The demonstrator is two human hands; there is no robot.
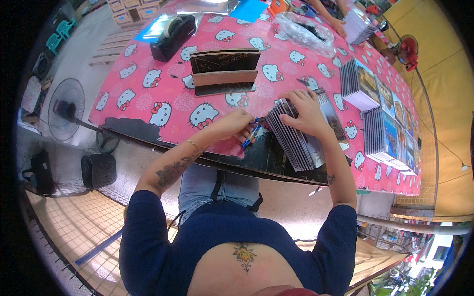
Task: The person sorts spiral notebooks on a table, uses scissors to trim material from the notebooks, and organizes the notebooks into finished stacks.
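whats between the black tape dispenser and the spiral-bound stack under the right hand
The head view shows a black-and-brown stand between the tape dispenser and the spiral-bound stack.

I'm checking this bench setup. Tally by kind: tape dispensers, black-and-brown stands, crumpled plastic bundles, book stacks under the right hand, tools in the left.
Tape dispenser: 1
Black-and-brown stand: 1
Crumpled plastic bundle: 1
Book stack under the right hand: 1
Blue-handled tool in the left hand: 1
Total: 5
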